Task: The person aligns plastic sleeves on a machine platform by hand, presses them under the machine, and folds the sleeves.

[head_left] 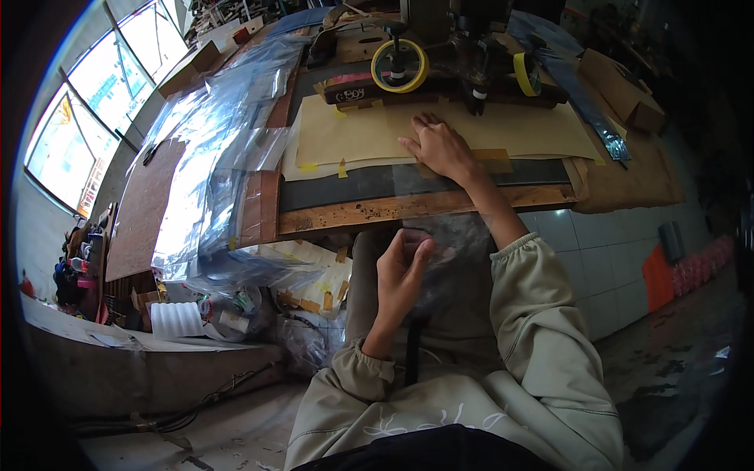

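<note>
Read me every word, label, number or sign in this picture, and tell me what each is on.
I won't copy writing out, but here's where it is:
Dark bar: white handwritten marks near its left end, in a rough outline.
Top: white looping marks on the front, too unclear to read.
Windows: anything beyond is too blurred to read.
Paper under the right hand: no writing shows.

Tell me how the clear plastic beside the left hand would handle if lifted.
The clear plastic would probably flop, since it hangs wrinkled below the table's wooden edge. It is likely light for its size, as it looks thin and see-through. Its faint shine suggests it may slip a little.
</note>
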